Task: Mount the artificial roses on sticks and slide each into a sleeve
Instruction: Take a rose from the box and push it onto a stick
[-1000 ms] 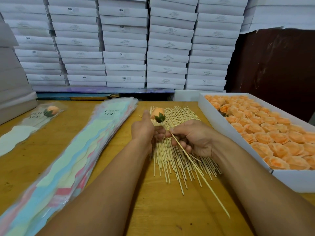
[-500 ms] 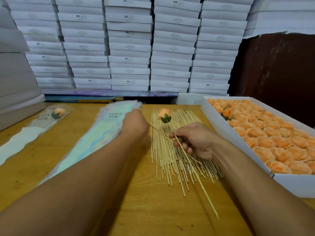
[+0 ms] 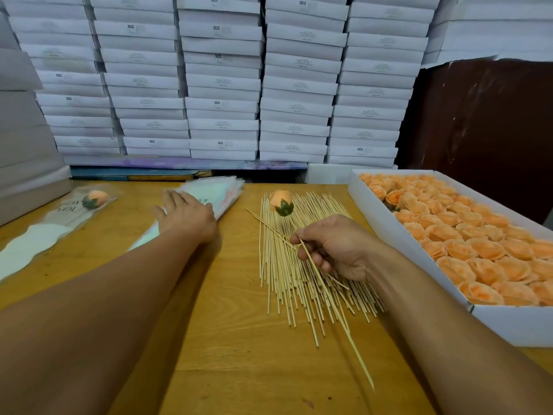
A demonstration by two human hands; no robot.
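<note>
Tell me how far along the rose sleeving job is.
Early. Done: one sleeved rose lies far left. In hand: the right hand holds a rose on its stick, the left hand touches the sleeve stack. Left: the box of roses.

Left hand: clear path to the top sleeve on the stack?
Probably yes. The left hand already lies open on the sleeve stack, fingers spread near its printed end. Nothing covers the stack; the right hand holds the mounted rose apart.
</note>
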